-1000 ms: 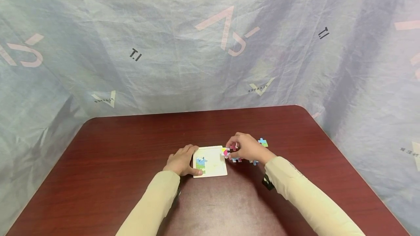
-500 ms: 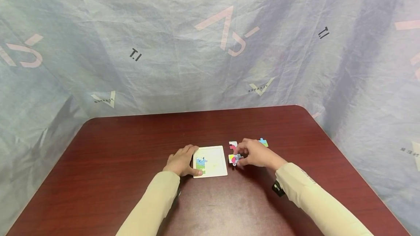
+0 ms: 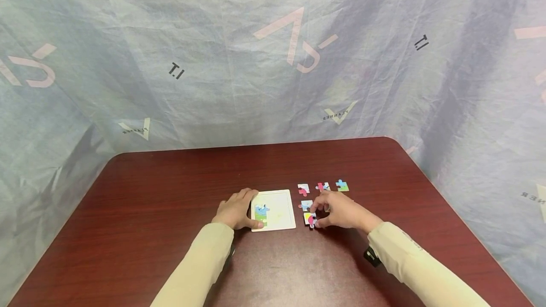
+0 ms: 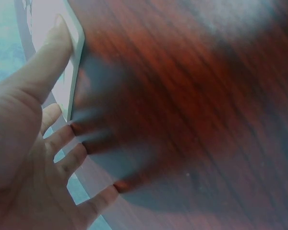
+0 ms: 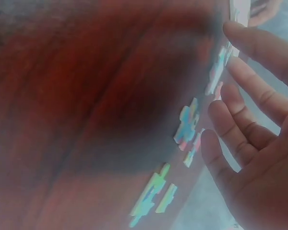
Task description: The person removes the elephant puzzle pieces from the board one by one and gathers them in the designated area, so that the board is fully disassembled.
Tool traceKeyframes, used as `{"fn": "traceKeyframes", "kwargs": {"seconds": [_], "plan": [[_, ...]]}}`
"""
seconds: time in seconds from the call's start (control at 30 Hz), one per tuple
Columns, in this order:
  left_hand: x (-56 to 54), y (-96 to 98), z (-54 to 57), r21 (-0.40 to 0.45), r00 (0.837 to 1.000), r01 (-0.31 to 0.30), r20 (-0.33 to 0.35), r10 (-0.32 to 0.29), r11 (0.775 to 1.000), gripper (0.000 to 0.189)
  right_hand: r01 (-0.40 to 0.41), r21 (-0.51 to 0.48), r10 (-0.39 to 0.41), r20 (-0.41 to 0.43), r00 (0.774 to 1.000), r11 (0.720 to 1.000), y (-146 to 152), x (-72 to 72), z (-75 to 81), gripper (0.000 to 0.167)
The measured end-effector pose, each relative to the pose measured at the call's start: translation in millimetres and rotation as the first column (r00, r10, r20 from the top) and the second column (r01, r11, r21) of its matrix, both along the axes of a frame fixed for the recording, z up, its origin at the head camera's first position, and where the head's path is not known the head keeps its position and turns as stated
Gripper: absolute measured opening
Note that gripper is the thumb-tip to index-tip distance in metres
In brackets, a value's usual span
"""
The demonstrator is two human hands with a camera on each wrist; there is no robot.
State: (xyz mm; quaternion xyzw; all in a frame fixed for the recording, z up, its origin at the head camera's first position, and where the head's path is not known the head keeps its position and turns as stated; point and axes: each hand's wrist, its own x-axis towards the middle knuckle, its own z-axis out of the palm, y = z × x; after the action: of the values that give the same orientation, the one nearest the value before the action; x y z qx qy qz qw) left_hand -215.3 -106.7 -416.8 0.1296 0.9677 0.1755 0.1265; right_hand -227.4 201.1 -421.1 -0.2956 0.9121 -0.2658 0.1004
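My right hand (image 3: 341, 210) pinches a yellow and pink jigsaw piece (image 3: 308, 219) between thumb and fingertips, low over the table right of a pale puzzle tray (image 3: 281, 202). My left hand (image 3: 234, 208) rests at the tray's left side, its thumb straight on the near left corner and its fingers by the far left corner. Blue and green pieces (image 3: 261, 211) lie joined inside the tray's left part. In the left wrist view, the thumb (image 4: 53, 52) lies flat on the tray and the other fingers are spread, touching the table.
Several loose jigsaw pieces lie right of the tray: a pink one (image 3: 303, 189), a red one (image 3: 323, 186), a blue-green one (image 3: 342, 185) and a light blue one (image 3: 305, 205). Another is partly hidden behind my right hand. A hanging grey cloth (image 3: 239, 84) stands behind the brown table (image 3: 170, 193).
My right hand has carried the yellow and pink piece away from the tray's right edge, to the right and nearer to me. The left hand and tray have stayed still.
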Motion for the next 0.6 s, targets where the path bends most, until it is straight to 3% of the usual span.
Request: {"fn": "traceKeyframes", "kwargs": {"seconds": [0.6], "plan": [[1.1,-0.9,-0.8,0.009,1.0,-0.009,0.005,0.009,1.0,0.089,-0.038,-0.011,0.038,-0.042,0.998,0.999,1.6,10.5,-6.0,0.024]]}}
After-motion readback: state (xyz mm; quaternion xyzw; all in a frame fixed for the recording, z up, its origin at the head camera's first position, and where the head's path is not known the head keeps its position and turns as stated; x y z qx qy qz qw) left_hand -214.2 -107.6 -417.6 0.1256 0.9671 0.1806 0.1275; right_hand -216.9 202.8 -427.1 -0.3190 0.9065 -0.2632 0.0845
